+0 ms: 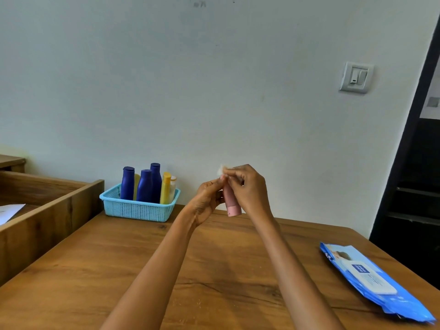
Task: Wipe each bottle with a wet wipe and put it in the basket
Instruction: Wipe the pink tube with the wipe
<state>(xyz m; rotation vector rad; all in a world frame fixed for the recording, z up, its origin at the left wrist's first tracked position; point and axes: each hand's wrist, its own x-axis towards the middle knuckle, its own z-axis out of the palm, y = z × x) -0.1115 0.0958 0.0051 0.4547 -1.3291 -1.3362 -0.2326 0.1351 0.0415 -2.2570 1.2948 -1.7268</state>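
The left hand [206, 198] grips a small pink plastic tube bottle [231, 201], cap down, above the wooden table [119, 270], while the right hand [247, 186] pinches a scrap of white wet wipe [223, 169] at its upper end, so wiping looks under way. Next, I judge, it goes to ten o'clock into the turquoise mesh plastic basket [139, 209], which holds three dark blue bottles [127, 183], one yellow bottle [165, 188] and at least two partly hidden ones; one blue wipe packet [371, 279] lies at four o'clock.
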